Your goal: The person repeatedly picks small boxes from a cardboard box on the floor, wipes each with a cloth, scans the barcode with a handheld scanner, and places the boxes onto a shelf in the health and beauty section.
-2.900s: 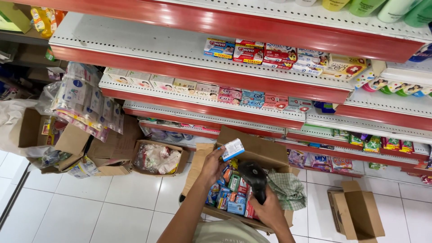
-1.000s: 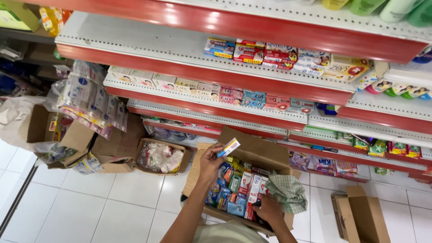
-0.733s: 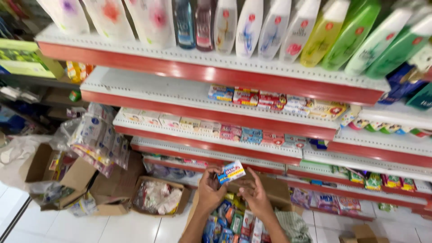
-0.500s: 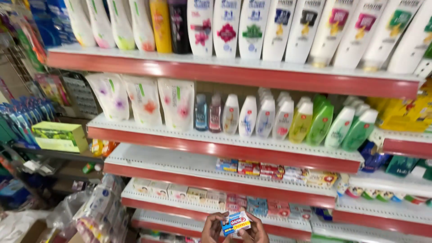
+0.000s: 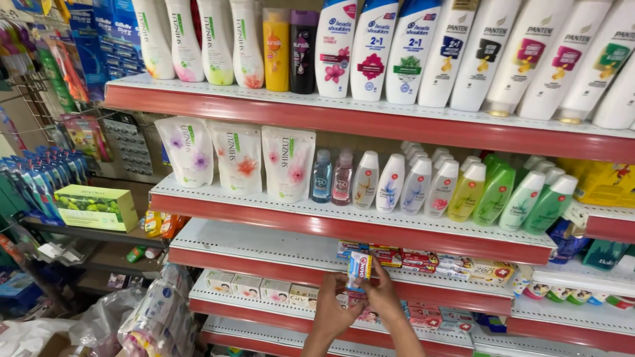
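Both hands, left (image 5: 331,311) and right (image 5: 385,299), grip a small box (image 5: 358,270) before stacked boxes (image 5: 403,256) under the bottle shelf (image 5: 357,225).

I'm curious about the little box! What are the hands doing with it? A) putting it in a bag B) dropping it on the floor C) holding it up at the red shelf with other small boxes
C: both hands, left hand and right hand, hold the small box upright at the red shelf beside other small boxes.
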